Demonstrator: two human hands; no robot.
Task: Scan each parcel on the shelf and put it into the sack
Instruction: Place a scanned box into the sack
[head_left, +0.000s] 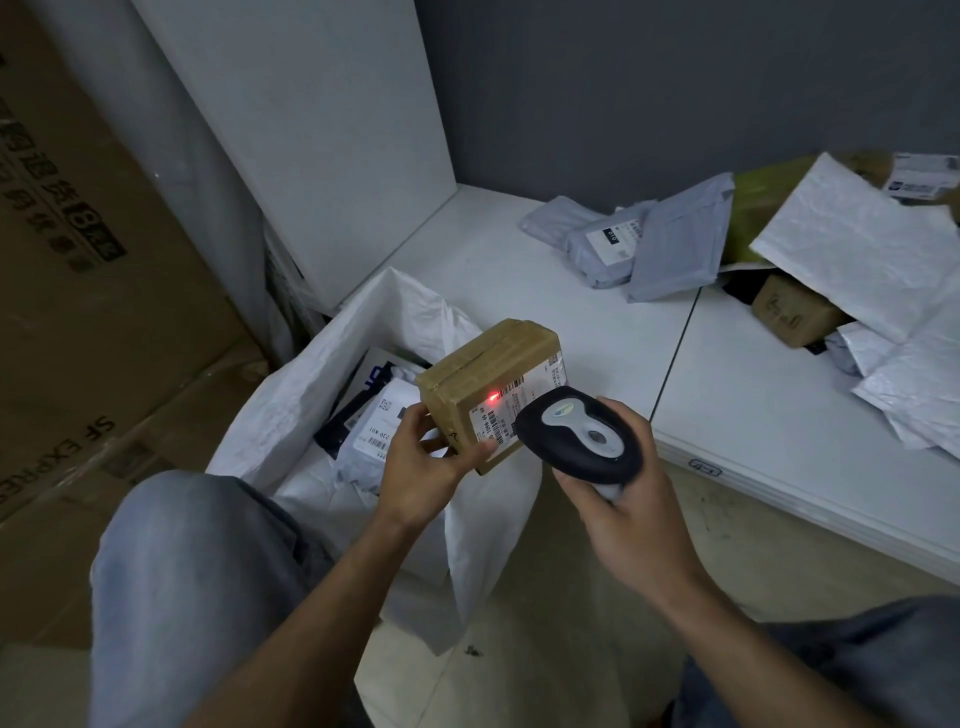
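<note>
My left hand (423, 465) grips a small taped cardboard box (483, 371) by its lower corner, above the open white sack (311, 374). The box's white label faces my right hand (631, 496), which holds a black and grey barcode scanner (582, 434) just beside it. A red scan dot glows on the label's barcode. Inside the sack lie a black package and a white labelled parcel (379, 426). On the white shelf (571, 322) to the right sit grey poly mailers (670, 249), white padded envelopes (857, 244) and a small brown box (792, 312).
Large brown cartons (78, 312) stand at the left, beside a white panel (322, 130) and a grey back wall. My knees in jeans frame the sack below. The shelf's front edge runs diagonally at the lower right, above a pale floor.
</note>
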